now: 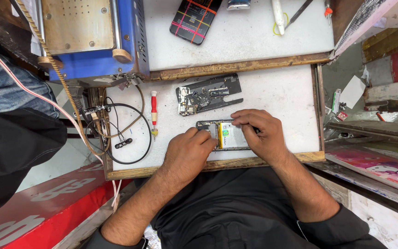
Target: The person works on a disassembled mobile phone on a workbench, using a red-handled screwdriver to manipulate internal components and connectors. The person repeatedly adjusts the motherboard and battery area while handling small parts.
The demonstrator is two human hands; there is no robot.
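Both hands point(226, 145) on opened phone point(224, 135)

The opened phone point(226, 134) lies on the tray point(291, 92) between both hands; behind it lies the removed frame point(208, 94); left of that, a screwdriver point(154, 113); farther left, coiled cables point(120, 133).

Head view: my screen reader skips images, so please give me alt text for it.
Two bare hands, left hand and right hand, work on an opened phone with its battery exposed, lying on a white worktop. A red screwdriver, a removed phone frame and black cables lie nearby.
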